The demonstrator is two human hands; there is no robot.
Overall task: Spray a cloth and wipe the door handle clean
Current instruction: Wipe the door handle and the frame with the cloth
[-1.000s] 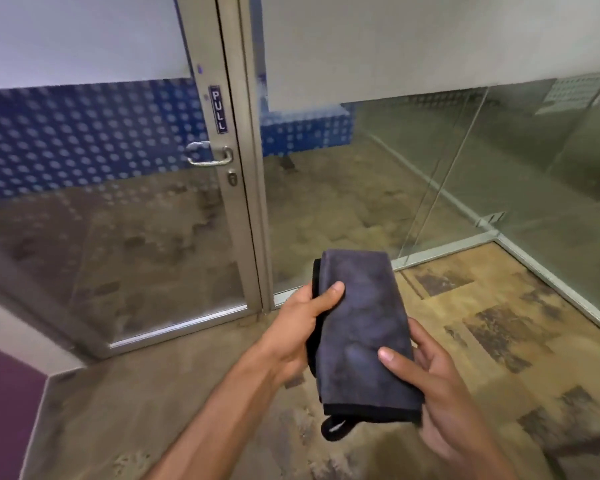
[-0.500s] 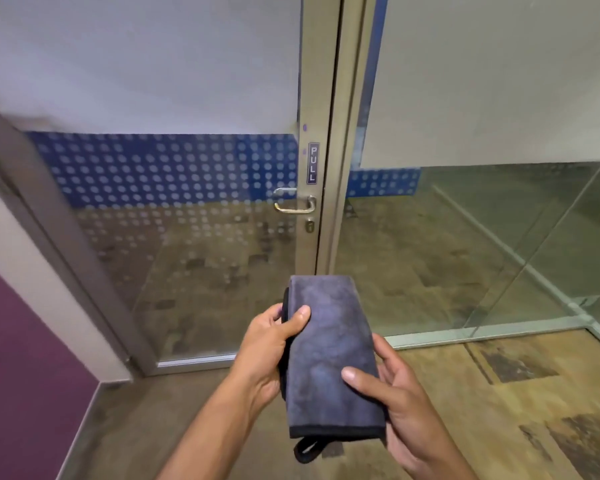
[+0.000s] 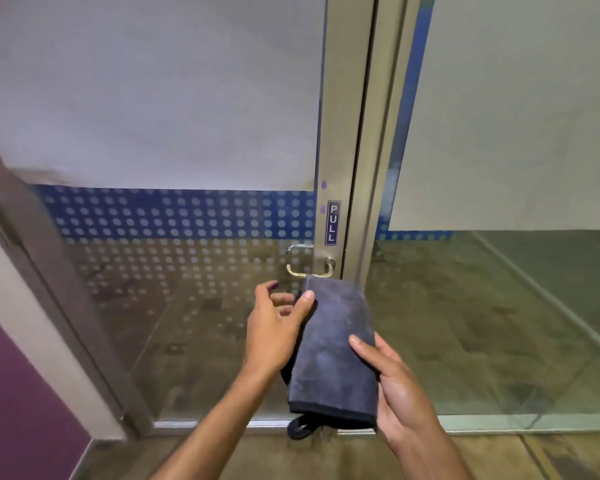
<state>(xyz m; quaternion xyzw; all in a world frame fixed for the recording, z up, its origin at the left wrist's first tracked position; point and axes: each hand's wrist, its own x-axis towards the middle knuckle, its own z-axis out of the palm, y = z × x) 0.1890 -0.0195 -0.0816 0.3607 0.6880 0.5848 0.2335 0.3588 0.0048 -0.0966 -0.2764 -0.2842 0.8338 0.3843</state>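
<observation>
The cloth (image 3: 333, 344) is a dark grey folded towel, held upright in front of the glass door (image 3: 187, 306), and its top edge appears just under the door handle (image 3: 310, 265); whether it touches the handle I cannot tell. A small dark loop hangs from the lower edge of the cloth. The handle is a metal lever on the door's frame, below a small sign (image 3: 333, 222) that reads PULL.

The right hand (image 3: 400, 389) carries the cloth from below and from the right side: the palm is under the cloth and the thumb presses on its front face. The left hand (image 3: 274, 327) is loose, with the thumb resting on the upper left edge of the cloth and the other fingers spread open toward the glass, closed on nothing.

No spray bottle is visible, and the cloth gives no clear sign of being wet, so I cannot say if the spraying is done. I judge that the step in hand is bringing the cloth to the handle. The next move calls for wrapping the cloth around the lever with one hand and rubbing along it, also on the back side near the frame (image 3: 347, 133), while the lever may turn down under pressure.
</observation>
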